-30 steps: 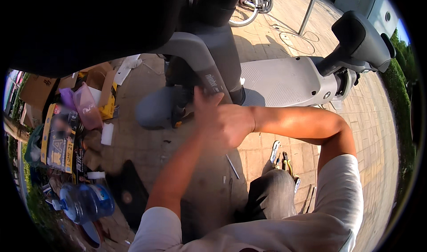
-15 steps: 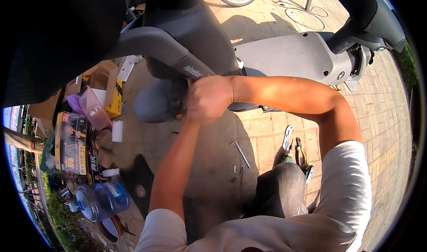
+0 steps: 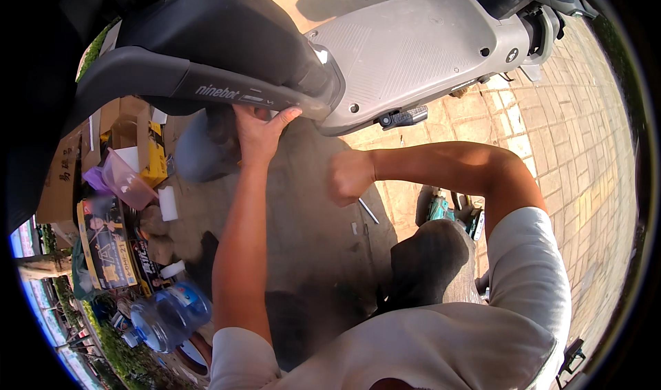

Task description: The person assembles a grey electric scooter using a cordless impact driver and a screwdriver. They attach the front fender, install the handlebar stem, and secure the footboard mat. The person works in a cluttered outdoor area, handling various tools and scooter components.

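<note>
Left grip (image 3: 260,135) touches the scooter (image 3: 348,63) at its dark front's lower edge, thumb spread, fingers hidden behind (so I cannot tell whether they clasp it). Right grip (image 3: 350,176), to the left one's lower right, is curled closed. Just below it is a rod (image 3: 370,212); tools (image 3: 438,207) sit farther right, a bottle (image 3: 175,313) well to its lower left.

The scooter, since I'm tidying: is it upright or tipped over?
The scooter is upright: its grey deck faces up, and its dark stem rises in front.
</note>
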Motion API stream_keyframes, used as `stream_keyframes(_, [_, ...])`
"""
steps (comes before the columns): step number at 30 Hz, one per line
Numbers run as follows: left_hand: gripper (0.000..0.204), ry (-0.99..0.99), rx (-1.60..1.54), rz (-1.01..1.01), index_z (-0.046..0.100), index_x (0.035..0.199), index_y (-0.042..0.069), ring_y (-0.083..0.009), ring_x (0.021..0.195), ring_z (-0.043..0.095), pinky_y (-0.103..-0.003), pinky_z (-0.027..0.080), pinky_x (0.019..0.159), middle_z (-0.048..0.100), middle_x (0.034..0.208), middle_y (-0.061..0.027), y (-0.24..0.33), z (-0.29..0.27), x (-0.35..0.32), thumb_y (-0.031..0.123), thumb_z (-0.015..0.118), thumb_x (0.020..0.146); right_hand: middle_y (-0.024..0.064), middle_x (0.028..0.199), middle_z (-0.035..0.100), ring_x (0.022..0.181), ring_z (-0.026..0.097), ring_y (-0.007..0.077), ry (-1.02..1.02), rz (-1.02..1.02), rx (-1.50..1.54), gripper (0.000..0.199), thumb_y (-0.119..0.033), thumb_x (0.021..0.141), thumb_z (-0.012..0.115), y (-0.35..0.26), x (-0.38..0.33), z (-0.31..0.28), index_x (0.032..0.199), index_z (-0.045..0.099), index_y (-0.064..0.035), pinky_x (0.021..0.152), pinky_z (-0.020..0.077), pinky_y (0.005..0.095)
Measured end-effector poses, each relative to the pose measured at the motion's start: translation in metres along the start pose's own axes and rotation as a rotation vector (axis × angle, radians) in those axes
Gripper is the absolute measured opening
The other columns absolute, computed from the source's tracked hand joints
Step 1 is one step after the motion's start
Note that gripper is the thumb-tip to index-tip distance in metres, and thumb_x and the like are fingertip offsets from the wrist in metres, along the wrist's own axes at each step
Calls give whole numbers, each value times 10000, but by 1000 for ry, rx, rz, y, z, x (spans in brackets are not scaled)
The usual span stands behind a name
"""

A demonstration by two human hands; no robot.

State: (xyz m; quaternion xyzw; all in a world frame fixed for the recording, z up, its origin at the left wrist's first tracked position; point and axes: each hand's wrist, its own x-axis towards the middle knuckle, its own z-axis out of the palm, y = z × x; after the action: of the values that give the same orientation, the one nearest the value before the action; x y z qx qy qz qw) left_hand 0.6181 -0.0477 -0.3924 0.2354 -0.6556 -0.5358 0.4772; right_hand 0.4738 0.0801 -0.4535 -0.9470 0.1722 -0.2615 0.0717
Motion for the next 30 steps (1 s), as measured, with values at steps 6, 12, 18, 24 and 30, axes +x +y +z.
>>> stream_keyframes(6, [817, 10, 21, -35, 299, 1277, 28, -197, 1074, 530, -333, 474, 922, 476, 1211, -109, 11, 2, -3, -74, 798, 638, 58, 584, 618, 522, 603, 283, -316, -153, -136, 209, -285, 697, 561, 69, 43, -18, 590, 601, -109, 477, 466, 422])
stream_keyframes(12, [824, 55, 0, -118, 299, 1286, 9, -227, 1124, 519, -342, 444, 967, 478, 1238, -145, 16, 0, -4, -58, 806, 640, 70, 594, 622, 538, 606, 286, -264, 94, -152, 197, -282, 704, 570, 62, 41, -12, 626, 621, -108, 504, 474, 410])
stream_keyframes(18, [798, 66, 63, 2, 276, 1310, 27, -215, 1093, 525, -354, 450, 957, 457, 1224, -146, 3, -8, -8, -57, 768, 687, 125, 646, 630, 635, 625, 324, -209, 599, -4, 259, -290, 754, 558, -24, -15, 9, 676, 628, -54, 587, 494, 435])
stream_keyframes(24, [561, 48, 295, -32, 372, 1298, -1, -196, 1151, 490, -316, 395, 972, 492, 1242, -124, -11, 27, -14, 240, 652, 876, 191, 790, 654, 774, 635, 370, -263, 1415, 171, 339, -353, 803, 556, -119, -175, 6, 818, 648, -27, 714, 501, 453])
stream_keyframes(30, [610, -203, 503, -676, 498, 1286, 29, -169, 1138, 519, -278, 390, 923, 544, 1251, -103, 23, 7, -32, 500, 552, 903, 181, 1067, 572, 1007, 561, 355, 191, 2124, -145, 292, -228, 771, 602, -225, -282, 48, 1015, 621, -69, 830, 479, 432])
